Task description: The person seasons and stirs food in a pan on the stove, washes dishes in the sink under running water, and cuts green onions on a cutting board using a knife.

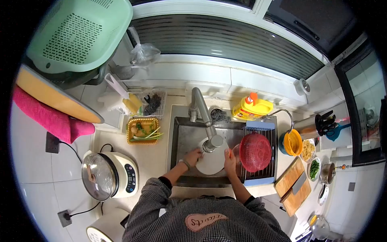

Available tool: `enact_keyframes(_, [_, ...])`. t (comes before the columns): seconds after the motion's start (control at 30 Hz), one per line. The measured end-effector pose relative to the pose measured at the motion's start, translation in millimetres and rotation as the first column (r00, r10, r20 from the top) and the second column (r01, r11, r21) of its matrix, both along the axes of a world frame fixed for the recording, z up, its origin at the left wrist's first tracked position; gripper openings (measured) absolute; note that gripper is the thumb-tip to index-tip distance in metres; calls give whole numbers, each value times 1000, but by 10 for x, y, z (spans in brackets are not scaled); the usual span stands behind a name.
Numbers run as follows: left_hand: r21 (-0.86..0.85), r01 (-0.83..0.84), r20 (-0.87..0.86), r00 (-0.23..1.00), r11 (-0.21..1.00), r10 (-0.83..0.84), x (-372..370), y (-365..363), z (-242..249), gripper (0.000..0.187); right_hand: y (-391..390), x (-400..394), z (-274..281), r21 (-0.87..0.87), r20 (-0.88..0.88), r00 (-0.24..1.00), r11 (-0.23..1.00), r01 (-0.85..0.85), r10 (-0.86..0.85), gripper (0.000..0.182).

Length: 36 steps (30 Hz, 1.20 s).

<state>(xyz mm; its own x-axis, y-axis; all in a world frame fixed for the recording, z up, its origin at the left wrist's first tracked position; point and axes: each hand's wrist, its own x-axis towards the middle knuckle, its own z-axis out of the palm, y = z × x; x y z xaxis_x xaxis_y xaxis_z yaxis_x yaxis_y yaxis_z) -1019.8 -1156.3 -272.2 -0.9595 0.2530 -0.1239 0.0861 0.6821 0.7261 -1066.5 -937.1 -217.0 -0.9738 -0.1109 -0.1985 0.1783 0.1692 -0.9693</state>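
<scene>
A white plate is held under the faucet inside the steel sink. My left hand grips the plate's left edge, fingers curled at the rim. On the opposite edge, my right hand holds the plate with its thumb along the near side. The faucet head covers the plate's upper middle. Just right of my right hand, a red colander rests on the drying rack over the sink.
A yellow detergent jug stands behind the sink. To the left are a gold basket with scallions and a cream electric cooker. At right, a cleaver lies on a wooden cutting board, near a bowl of chopped greens.
</scene>
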Motion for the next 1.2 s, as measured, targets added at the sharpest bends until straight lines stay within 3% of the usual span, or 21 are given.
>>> enact_keyframes(0.13, [-115, -130, -56, 991, 985, 124, -315, 80, 56, 24, -161, 177, 139, 77, 9, 1000, 997, -28, 27, 41])
enact_keyframes(0.2, [187, -357, 23, 933, 915, 359, -386, 296, 282, 26, -209, 216, 138, 157, 54, 998, 987, -37, 29, 43])
enact_keyframes(0.23, [189, -352, 22, 935, 917, 355, -417, 415, 224, 26, -220, 214, 128, 158, 52, 998, 987, -32, 24, 43])
enact_keyframes(0.3, [255, -158, -184, 961, 954, 208, -390, 635, 6, 30, -228, 220, 83, 75, 74, 997, 997, -18, 13, 41])
enact_keyframes(0.33, [255, -158, -184, 961, 954, 208, -342, 657, 185, 30, -230, 203, 26, 32, 83, 996, 999, -14, 11, 40])
enact_keyframes(0.4, [384, -329, 392, 904, 863, 170, -188, 655, 766, 28, -157, 129, -205, 29, 92, 996, 999, 13, -16, 40])
enact_keyframes(0.43, [548, -320, 402, 911, 773, 92, -107, 657, 590, 30, -176, 69, -38, 45, 93, 994, 998, 52, -56, 40])
enact_keyframes(0.47, [546, -321, 403, 910, 774, 93, -63, 605, 592, 30, -159, 30, 46, 62, 92, 991, 994, 91, -96, 41])
enact_keyframes(0.53, [391, -147, 289, 957, 909, 31, 2, 452, 597, 30, -66, -44, -145, -38, 76, 991, 993, 111, -108, 42])
enact_keyframes(0.6, [347, -106, 215, 976, 932, 31, -17, 287, 276, 28, -57, -71, -32, -54, 66, 989, 989, 139, -135, 41])
enact_keyframes(0.67, [-1, -184, -46, 982, 983, 184, -65, 168, 128, 27, -39, -55, -63, -34, 55, 995, 996, 80, -78, 41])
enact_keyframes(0.7, [1, -187, -48, 981, 982, 186, -135, 154, 108, 27, -23, -49, -84, -15, 41, 999, 1000, 26, -25, 40])
enact_keyframes(0.77, [-37, -403, 178, 898, 915, 403, -306, 156, 156, 27, -82, 75, -28, 10, 72, 997, 1000, 6, -7, 39])
enact_keyframes(0.8, [-32, -403, 178, 898, 914, 402, -329, 222, 197, 27, -147, 156, -6, 33, 107, 994, 999, -13, 10, 39])
enact_keyframes(0.87, [172, -425, -100, 890, 889, 445, -370, 418, 422, 27, -249, 207, -98, 103, 107, 993, 994, 34, -45, 39])
enact_keyframes(0.9, [172, -426, -98, 890, 888, 446, -380, 542, 328, 27, -260, 212, -119, 74, 112, 993, 997, 37, -45, 39])
enact_keyframes(1.0, [307, -313, -95, 929, 899, 357, -310, 733, 166, 28, -214, 132, -171, 141, 103, 992, 989, 55, -70, 41])
enact_keyframes(1.07, [407, -285, 273, 945, 868, 183, -190, 704, 610, 28, -134, 57, -197, 194, 81, 997, 981, 1, -17, 50])
enact_keyframes(1.1, [384, -212, 310, 946, 899, 91, -151, 660, 682, 28, -153, 45, -322, 102, 81, 983, 982, 158, -166, 40])
enact_keyframes(1.13, [384, -215, 313, 945, 898, 93, -85, 629, 646, 28, -126, 48, -311, 104, 83, 983, 982, 155, -164, 40])
enact_keyframes(1.2, [355, 25, 72, 996, 935, -54, -9, 523, 505, 29, -55, -47, -223, 43, -10, 987, 986, 159, -159, 39])
